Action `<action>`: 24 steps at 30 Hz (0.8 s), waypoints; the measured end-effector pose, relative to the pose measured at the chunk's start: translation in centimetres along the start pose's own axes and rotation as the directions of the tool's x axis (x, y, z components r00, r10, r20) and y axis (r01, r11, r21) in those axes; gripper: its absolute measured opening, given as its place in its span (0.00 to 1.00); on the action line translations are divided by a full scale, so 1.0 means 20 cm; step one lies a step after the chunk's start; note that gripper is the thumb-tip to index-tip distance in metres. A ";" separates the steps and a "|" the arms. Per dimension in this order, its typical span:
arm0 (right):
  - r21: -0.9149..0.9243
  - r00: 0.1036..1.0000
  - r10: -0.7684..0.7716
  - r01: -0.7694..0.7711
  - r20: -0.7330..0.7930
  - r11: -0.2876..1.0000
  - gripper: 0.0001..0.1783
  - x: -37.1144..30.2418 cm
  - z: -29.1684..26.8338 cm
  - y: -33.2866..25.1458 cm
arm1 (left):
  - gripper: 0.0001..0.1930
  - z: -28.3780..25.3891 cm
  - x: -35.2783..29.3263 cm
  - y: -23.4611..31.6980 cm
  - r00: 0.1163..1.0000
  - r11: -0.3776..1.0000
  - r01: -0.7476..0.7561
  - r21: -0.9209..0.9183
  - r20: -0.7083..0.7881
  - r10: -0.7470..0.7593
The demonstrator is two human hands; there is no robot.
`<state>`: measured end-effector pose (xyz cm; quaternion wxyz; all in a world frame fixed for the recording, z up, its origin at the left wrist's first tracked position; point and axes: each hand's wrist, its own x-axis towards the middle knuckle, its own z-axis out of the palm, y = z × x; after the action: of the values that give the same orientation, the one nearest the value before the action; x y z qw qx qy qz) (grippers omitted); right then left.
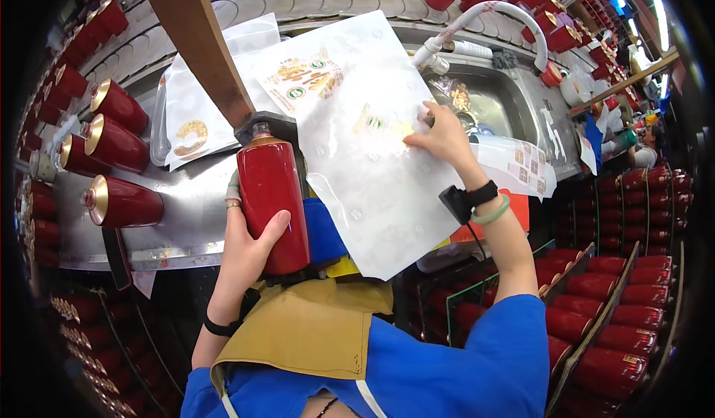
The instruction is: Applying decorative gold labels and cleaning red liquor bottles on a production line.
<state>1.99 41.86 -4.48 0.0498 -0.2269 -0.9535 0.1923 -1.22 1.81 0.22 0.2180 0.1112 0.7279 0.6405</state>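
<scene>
My left hand (249, 243) is wrapped round a glossy red bottle (274, 202), its thumb across the front. The bottle's narrow neck points away from me, against a dark bracket (264, 125) at the foot of a wooden post. To its right lies a large white decal sheet (357, 202) bearing gold and green printed decals (305, 79). My right hand (441, 135) is over the sheet, thumb and fingers curled beside a small gold-green decal (375, 122). A small dark thing shows between those fingers; I cannot make out what it is.
More red bottles (123, 200) stand at the left on the metal counter (190, 228). A wooden post (197, 38) rises ahead. Beyond my right hand are a sink (491, 105) and a curved faucet (488, 8). Racks of red bottles (611, 366) fill the lower right.
</scene>
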 end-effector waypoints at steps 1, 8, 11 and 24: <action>0.000 0.999 -0.006 0.006 0.043 1.000 0.53 -0.03 0.00 0.00 | 0.44 0.00 0.00 0.00 1.000 1.000 0.015 -0.008 0.001 -0.015; 0.333 0.965 0.182 -0.112 -0.188 0.936 0.28 0.07 -0.01 0.19 | 0.45 0.00 0.01 0.02 0.999 0.999 0.030 -0.016 0.029 -0.030; -0.116 0.941 0.327 -0.336 -0.090 0.935 0.29 0.30 0.00 0.40 | 0.44 0.01 0.01 0.03 1.000 1.000 0.019 -0.004 0.019 -0.019; 0.429 0.958 0.010 0.120 -0.288 0.895 0.14 0.21 -0.20 -0.07 | 0.70 -0.12 -0.15 -0.07 0.967 0.921 -0.251 0.297 0.128 0.222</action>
<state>-1.65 44.11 -0.24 0.2410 -0.2075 -0.8737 0.3680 0.52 -1.80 -0.40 0.1521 0.2604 0.7900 0.5338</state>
